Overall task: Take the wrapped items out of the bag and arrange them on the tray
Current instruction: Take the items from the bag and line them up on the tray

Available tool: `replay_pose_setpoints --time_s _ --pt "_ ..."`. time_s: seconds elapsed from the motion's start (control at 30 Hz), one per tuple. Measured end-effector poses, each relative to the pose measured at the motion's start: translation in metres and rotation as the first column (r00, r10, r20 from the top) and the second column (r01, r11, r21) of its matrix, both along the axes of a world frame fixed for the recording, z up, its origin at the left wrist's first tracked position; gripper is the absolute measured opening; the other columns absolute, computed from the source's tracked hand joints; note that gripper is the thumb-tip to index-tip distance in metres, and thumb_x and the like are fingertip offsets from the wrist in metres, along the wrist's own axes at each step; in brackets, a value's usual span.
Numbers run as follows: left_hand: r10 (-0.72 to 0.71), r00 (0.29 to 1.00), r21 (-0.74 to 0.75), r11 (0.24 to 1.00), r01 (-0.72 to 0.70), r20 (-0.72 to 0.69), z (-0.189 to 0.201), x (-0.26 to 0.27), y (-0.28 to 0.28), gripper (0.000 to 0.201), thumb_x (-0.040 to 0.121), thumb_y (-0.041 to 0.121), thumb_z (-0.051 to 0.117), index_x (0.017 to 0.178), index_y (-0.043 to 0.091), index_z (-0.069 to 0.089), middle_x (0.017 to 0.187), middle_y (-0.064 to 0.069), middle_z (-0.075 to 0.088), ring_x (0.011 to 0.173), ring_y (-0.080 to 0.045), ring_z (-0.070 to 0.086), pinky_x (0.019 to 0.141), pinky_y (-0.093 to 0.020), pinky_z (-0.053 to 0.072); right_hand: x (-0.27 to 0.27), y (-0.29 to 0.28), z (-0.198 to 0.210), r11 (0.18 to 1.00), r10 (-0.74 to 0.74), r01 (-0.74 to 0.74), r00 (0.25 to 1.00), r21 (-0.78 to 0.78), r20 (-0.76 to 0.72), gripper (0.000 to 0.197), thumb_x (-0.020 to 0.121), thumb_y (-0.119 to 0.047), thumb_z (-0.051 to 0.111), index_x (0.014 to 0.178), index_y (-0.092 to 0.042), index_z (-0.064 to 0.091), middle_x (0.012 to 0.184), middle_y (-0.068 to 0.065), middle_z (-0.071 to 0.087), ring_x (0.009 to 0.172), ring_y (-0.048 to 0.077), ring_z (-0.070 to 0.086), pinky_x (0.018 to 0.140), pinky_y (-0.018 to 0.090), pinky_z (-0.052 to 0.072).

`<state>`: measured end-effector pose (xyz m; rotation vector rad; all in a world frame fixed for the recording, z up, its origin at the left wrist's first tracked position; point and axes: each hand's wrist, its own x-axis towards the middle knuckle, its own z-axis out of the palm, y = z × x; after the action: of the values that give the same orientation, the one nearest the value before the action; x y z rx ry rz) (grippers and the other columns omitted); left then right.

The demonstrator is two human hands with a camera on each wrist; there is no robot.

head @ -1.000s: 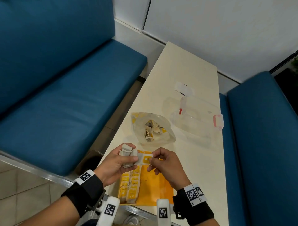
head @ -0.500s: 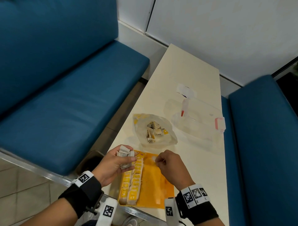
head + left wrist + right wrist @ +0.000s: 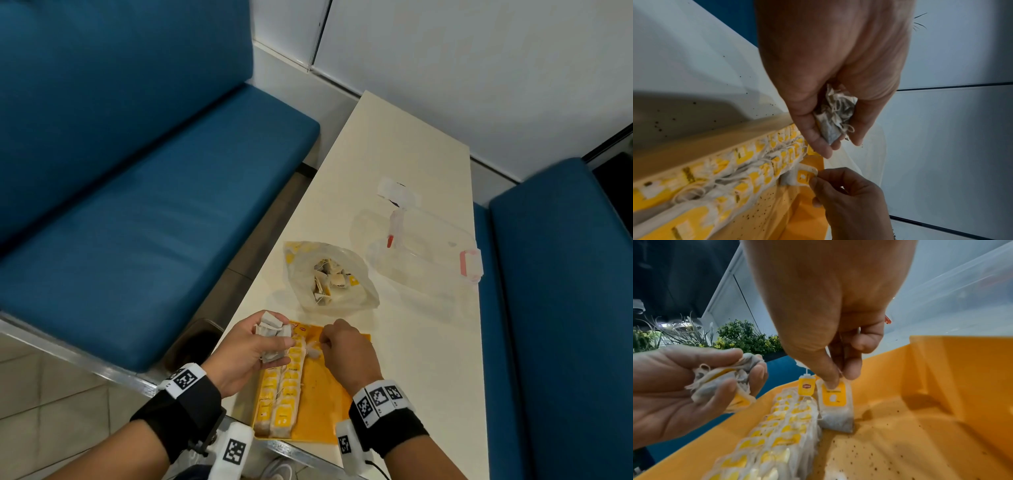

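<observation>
A yellow tray [image 3: 322,401] [image 3: 920,410] lies at the table's near edge with two rows of wrapped tea bags [image 3: 284,387] [image 3: 777,426] along its left side. My right hand [image 3: 346,346] [image 3: 838,376] pinches one tea bag [image 3: 835,405] [image 3: 797,176] by its top edge, standing it on the tray floor right of the rows' far end. My left hand [image 3: 260,346] [image 3: 830,129] grips a bunch of tea bags [image 3: 272,334] [image 3: 835,113] above the tray's far left corner. The clear plastic bag [image 3: 329,277], open with more tea bags inside, lies beyond the tray.
A clear plastic container [image 3: 424,253] with pink latches sits on the table [image 3: 411,342] to the right of the bag. Blue bench seats [image 3: 137,222] flank the table on both sides. Dark crumbs speckle the tray floor.
My right hand has carried one tea bag down from the left hand's bunch to the tray floor beside the rows. The left hand has stayed in place with its bunch.
</observation>
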<state>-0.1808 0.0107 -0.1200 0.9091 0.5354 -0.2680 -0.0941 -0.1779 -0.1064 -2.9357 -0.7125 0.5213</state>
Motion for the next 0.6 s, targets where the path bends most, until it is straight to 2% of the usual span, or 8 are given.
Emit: replay_pose_setpoints --time_s 0.1,0.23,0.43,0.6 --pt "-0.007 1.0 0.01 1.0 0.007 -0.003 0.0 0.0 -0.001 0.031 0.081 -0.007 0.078 0.105 0.009 0.07 0.097 -0.011 0.073 0.096 -0.032 0.074 0.083 -0.048 0.063 0.0 0.004 -0.005 1.0 -0.023 0.023 0.999 0.008 0.034 0.017 0.097 -0.021 0.048 0.1 -0.015 0.064 0.105 0.001 0.056 0.083 0.027 0.064 0.067 0.036 0.052" --pt "-0.015 1.0 0.034 0.999 0.015 -0.008 -0.001 0.001 -0.002 0.03 0.081 -0.006 0.078 0.105 0.01 0.071 0.094 -0.009 0.073 0.095 -0.031 0.074 0.085 -0.05 0.062 0.001 0.009 -0.008 0.999 -0.032 0.032 0.997 -0.004 0.073 0.016 0.097 -0.022 0.049 0.101 -0.014 0.062 0.109 0.003 0.052 0.082 0.03 0.064 0.065 0.038 0.053" --pt "-0.032 0.999 0.036 0.999 0.033 -0.017 -0.001 0.001 -0.001 0.031 0.08 -0.006 0.079 0.106 0.01 0.071 0.098 -0.01 0.073 0.099 -0.033 0.073 0.087 -0.052 0.061 0.002 0.012 -0.01 0.998 -0.058 0.057 0.994 0.012 0.09 0.019 0.1 -0.027 0.047 0.104 -0.014 0.06 0.114 0.003 0.051 0.082 0.029 0.064 0.065 0.037 0.052" --pt "-0.048 0.999 0.05 0.998 0.049 -0.026 -0.001 0.003 0.0 0.032 0.08 -0.005 0.08 0.108 0.009 0.07 0.099 -0.01 0.074 0.099 -0.033 0.074 0.089 -0.054 0.06 0.002 0.014 -0.011 0.998 -0.066 0.066 0.993 0.002 0.098 0.021 0.102 -0.029 0.045 0.107 -0.014 0.058 0.119 0.003 0.049 0.084 0.029 0.065 0.059 0.031 0.038"
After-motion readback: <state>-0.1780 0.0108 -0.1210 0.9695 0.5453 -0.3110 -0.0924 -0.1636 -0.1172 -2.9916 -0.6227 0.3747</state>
